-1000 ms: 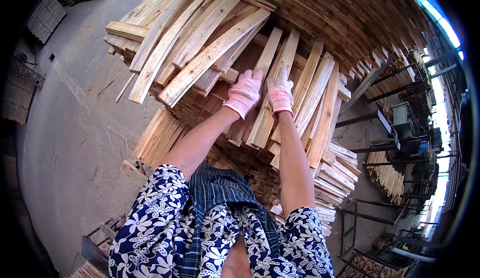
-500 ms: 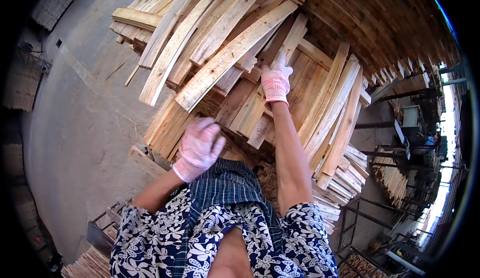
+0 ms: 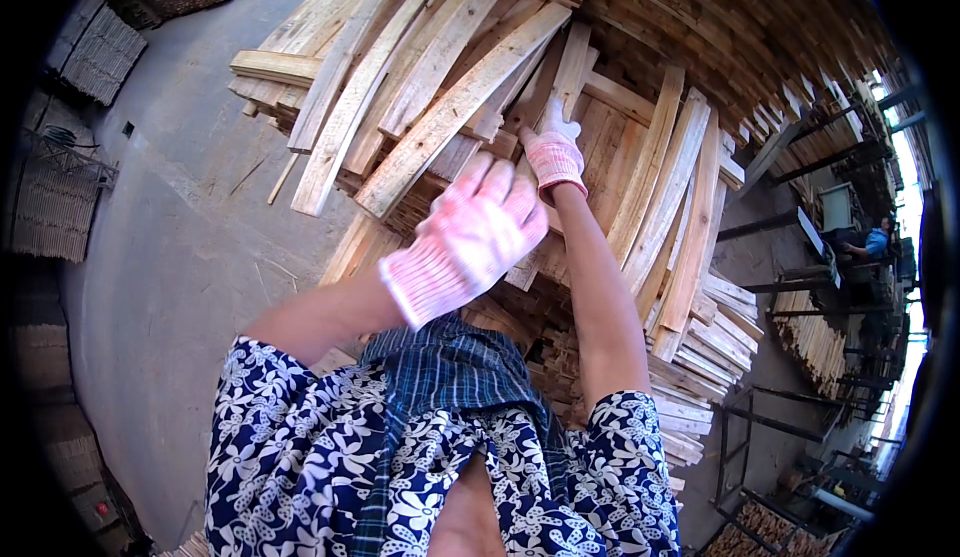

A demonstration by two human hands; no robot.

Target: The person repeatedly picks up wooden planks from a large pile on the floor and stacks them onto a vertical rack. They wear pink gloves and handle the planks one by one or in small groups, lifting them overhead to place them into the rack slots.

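Both my hands wear pale pink-and-white knit gloves. Stretched forward, my right hand (image 3: pixel 555 157) is closed on the near end of a narrow wooden plank (image 3: pixel 572 67) lying on the pile. My left hand (image 3: pixel 478 232) hovers over the near part of the pile, back of the hand up. Its fingers look loosely spread and slightly blurred, and I see nothing in them. Just beyond it, a long knotty board (image 3: pixel 465 107) lies slantwise across other boards. To the right of my right arm, several long planks (image 3: pixel 665 187) lie side by side.
A tall stack of wood (image 3: pixel 730 37) rises at the far right. Dark metal racks (image 3: pixel 790 287) with more wood stand at the right, where a person in blue (image 3: pixel 875 242) is seen. Bundled stacks (image 3: pixel 100 47) line the left, across a concrete floor (image 3: pixel 170 287).
My left hand has moved up and to the right, from near my waist to over the boards. My right hand stays on the plank, with only a slight shift in view.
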